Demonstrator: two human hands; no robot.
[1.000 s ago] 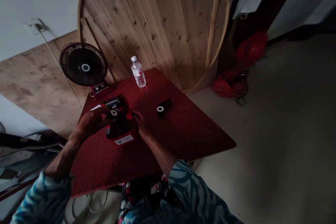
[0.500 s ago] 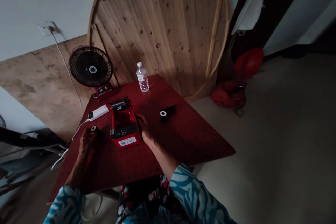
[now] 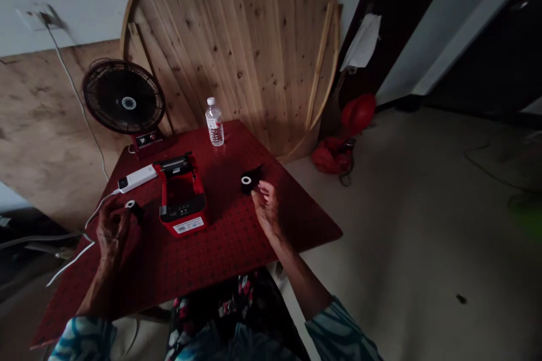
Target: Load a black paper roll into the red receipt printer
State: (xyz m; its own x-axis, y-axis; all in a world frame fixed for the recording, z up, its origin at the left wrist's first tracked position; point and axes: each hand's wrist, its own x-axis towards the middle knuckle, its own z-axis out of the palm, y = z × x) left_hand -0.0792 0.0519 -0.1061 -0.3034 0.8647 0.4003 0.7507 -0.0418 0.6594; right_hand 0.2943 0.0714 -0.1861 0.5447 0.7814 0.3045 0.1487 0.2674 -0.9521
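Observation:
A small red and black printer stands on the red table with its lid open. My left hand rests on the table left of it, fingers curled round a small black roll with a white core. A second black roll with a white core lies on the table to the right of the printer. My right hand hovers just beside this roll, fingers loosely apart and holding nothing.
A black desk fan and a water bottle stand at the table's far edge. A white power adapter with its cable lies left of the printer. A round wooden tabletop leans on the wall behind. Red items lie on the floor.
My right hand left the printer's side and moved right to the second roll. My left hand stayed left of the printer with its roll. The view shifted right.

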